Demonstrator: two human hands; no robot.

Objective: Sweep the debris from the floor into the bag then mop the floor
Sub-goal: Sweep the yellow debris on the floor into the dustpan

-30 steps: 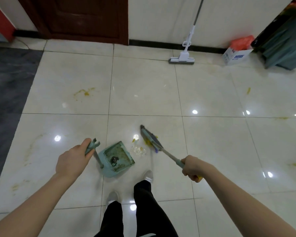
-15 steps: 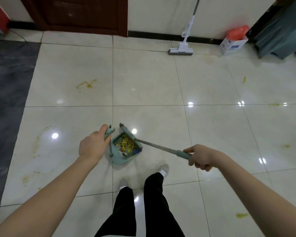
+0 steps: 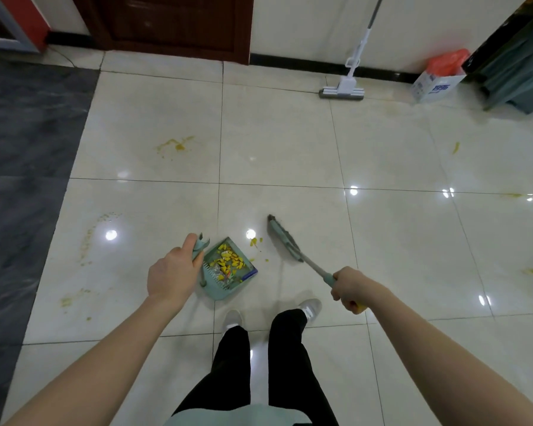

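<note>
My left hand point(image 3: 172, 275) grips the upright handle of a teal dustpan point(image 3: 219, 289) that rests on the tile floor. Yellow scraps and bits of wrapper point(image 3: 229, 261) lie inside the pan. My right hand point(image 3: 348, 288) holds the handle of a small broom point(image 3: 285, 241), whose head sits on the floor to the right of the pan, apart from it. A few yellow crumbs point(image 3: 254, 242) lie between pan and broom. A red bag point(image 3: 446, 61) sits in a white box point(image 3: 434, 86) by the far wall.
A sponge mop point(image 3: 342, 93) leans against the far wall. Yellow stains point(image 3: 174, 145) mark several tiles. A dark mat point(image 3: 28, 155) covers the floor on the left. A dark bin point(image 3: 517, 59) stands at the far right. My feet point(image 3: 233, 318) are just behind the pan.
The broom head pushed the scraps into the dustpan, then swung back out to the right. The pan now holds yellow debris. The left hand stayed on the pan's handle.
</note>
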